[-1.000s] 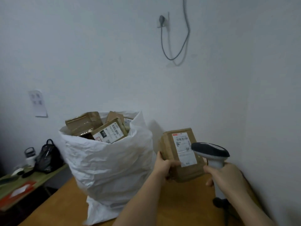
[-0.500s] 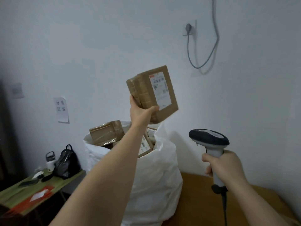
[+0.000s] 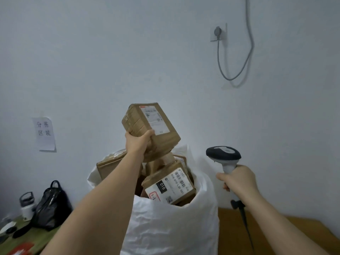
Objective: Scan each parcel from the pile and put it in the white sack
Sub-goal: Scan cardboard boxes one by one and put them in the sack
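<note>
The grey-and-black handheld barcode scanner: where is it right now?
In the head view, the scanner is right of centre, gripped upright by the right hand, beside the white sack.

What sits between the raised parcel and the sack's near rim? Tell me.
Head view: other brown parcels, chiefly one labelled 010, lie between the raised parcel and the white sack's near rim.

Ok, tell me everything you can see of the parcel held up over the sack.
The held parcel is a small brown cardboard box wrapped in glossy clear tape, with a white shipping label on its upward face carrying a red strip and blurred print. It is tilted, one corner pointing down. The left hand grips its lower left edge, thumb on the labelled face. It hangs in the air above the open mouth of the white sack, just over the parcels already inside; whether it touches them cannot be told.
</note>
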